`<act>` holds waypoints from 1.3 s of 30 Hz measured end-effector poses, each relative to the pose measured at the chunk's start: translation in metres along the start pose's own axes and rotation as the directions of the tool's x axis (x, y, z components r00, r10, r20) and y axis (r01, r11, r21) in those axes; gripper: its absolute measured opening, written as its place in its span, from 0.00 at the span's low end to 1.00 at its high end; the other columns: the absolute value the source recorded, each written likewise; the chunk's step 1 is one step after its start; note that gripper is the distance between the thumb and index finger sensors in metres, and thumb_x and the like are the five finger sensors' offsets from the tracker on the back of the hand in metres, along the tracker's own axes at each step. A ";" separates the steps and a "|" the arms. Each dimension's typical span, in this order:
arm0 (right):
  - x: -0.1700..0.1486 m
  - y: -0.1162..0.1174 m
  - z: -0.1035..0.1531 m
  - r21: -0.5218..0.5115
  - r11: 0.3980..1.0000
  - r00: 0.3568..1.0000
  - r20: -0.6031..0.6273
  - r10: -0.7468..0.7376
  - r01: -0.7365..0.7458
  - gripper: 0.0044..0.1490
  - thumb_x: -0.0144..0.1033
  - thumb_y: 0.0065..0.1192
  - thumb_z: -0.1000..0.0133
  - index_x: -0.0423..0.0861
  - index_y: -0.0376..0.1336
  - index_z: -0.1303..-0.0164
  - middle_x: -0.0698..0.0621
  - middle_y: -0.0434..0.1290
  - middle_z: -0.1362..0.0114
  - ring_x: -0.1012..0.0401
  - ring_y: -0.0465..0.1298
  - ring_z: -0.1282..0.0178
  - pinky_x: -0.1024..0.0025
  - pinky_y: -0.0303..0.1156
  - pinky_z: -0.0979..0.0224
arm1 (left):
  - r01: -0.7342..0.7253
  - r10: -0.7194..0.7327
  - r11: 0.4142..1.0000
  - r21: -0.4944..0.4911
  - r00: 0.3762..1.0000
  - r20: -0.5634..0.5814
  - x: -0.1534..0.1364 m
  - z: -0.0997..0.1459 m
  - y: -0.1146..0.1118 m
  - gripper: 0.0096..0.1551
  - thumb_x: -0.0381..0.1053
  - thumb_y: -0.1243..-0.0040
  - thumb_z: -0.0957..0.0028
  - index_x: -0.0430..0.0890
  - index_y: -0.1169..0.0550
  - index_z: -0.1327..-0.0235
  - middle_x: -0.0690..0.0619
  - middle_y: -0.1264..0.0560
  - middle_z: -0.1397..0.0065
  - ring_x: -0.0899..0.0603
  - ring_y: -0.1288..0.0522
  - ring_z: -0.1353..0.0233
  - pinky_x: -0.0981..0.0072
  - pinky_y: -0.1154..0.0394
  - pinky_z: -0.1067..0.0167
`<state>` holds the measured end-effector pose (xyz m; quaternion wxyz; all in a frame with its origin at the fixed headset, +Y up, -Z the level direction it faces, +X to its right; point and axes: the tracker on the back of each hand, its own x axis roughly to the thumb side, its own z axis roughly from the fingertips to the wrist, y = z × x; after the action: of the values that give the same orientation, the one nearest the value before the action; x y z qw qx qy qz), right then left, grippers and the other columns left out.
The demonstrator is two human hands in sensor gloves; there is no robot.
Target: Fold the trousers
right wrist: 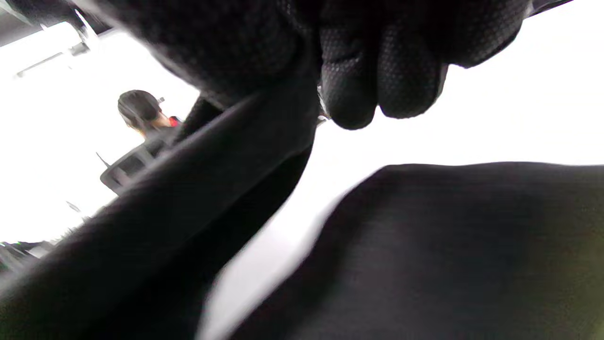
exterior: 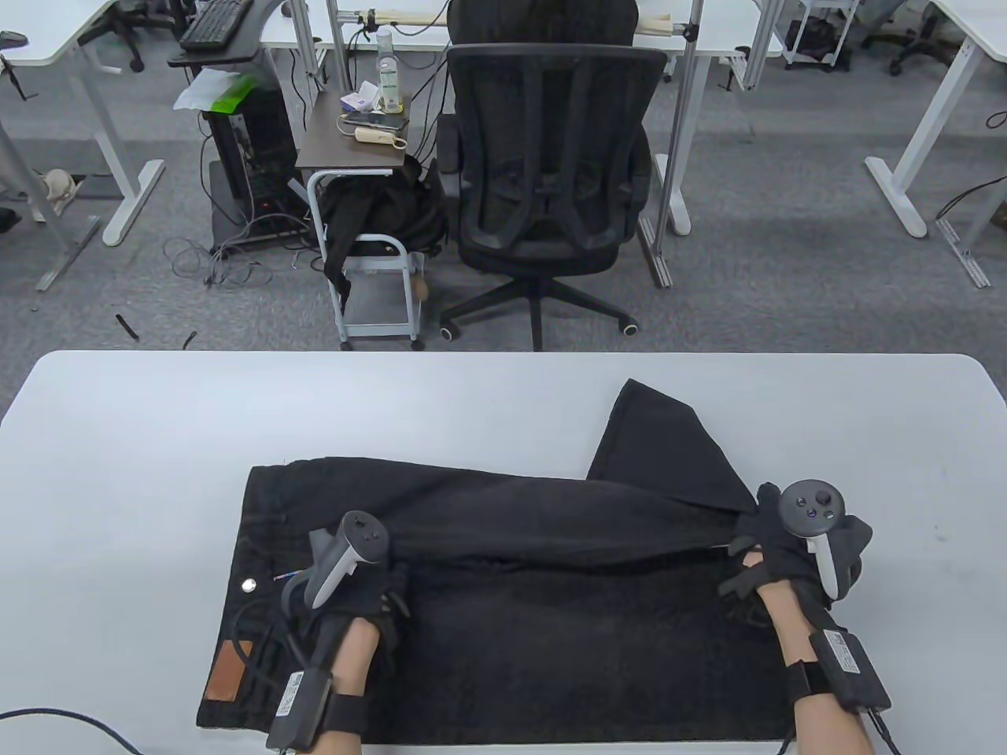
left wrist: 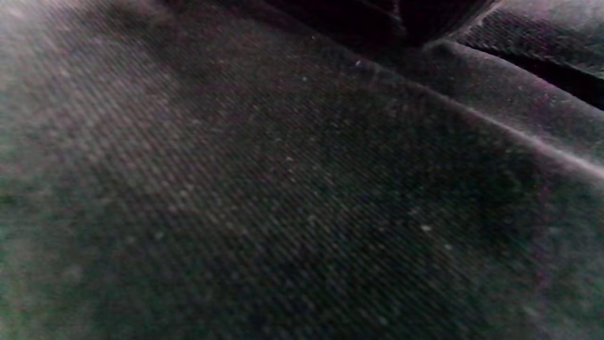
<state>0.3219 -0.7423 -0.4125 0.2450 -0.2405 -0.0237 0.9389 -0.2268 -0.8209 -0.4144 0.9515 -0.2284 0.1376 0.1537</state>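
Black trousers (exterior: pixel 511 621) lie across the front of the white table (exterior: pixel 118 472), waistband at the left with a brown patch (exterior: pixel 228 670) and a metal button (exterior: pixel 249 585). My left hand (exterior: pixel 354 586) rests on the cloth near the waist; its fingers are hidden under the tracker. The left wrist view shows only dark twill (left wrist: pixel 283 198). My right hand (exterior: pixel 787 550) grips a bunched trouser leg at the right end and holds it raised off the table, the leg's end hanging behind (exterior: pixel 669 440). In the right wrist view the gloved fingers (right wrist: pixel 377 71) curl around the fabric (right wrist: pixel 198 189).
A black office chair (exterior: pixel 551 173) and a small cart (exterior: pixel 370 236) stand beyond the table's far edge. The table's front edge runs just below the trousers. White desks stand further back.
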 end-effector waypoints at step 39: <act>-0.050 -0.011 -0.017 -0.099 0.995 0.980 -0.196 -0.036 0.017 0.31 0.37 0.69 0.49 0.42 0.71 0.35 0.44 0.82 0.44 0.46 0.79 0.41 0.42 0.67 0.31 | 0.048 -0.048 0.999 0.013 0.998 0.033 0.008 -0.003 -0.005 0.38 0.65 0.51 0.44 0.57 0.44 0.21 0.53 0.52 0.10 0.35 0.57 0.13 0.34 0.56 0.23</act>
<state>0.3728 -0.7573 -0.4043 0.2469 -0.3437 -0.0478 0.9048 -0.2182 -0.8244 -0.4178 0.9584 -0.2232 0.1173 0.1336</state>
